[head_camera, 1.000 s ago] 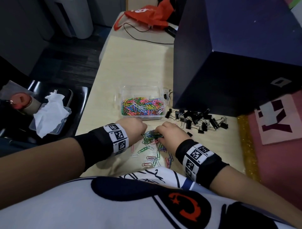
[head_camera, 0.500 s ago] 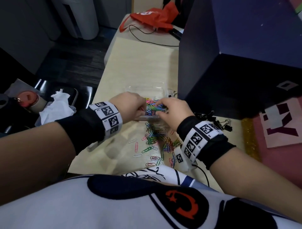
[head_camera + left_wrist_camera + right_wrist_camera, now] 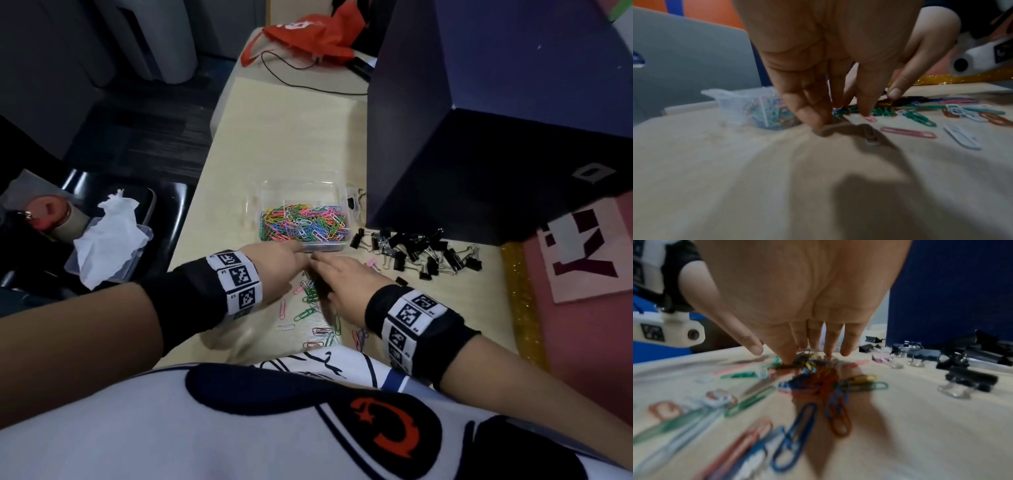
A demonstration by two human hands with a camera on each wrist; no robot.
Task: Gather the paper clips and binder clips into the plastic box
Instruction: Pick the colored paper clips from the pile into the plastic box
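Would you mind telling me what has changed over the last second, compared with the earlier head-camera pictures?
Half a second ago both hands were at the plastic box with a pinch of clips; now the left hand and right hand are back down on the loose paper clips in front of it, fingers straight, nothing lifted. The binder clips and the dark box have not moved.

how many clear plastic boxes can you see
2: the plastic box on the desk, holding paper clips; a tub on the black chair at left, holding tissue. More may be hidden.
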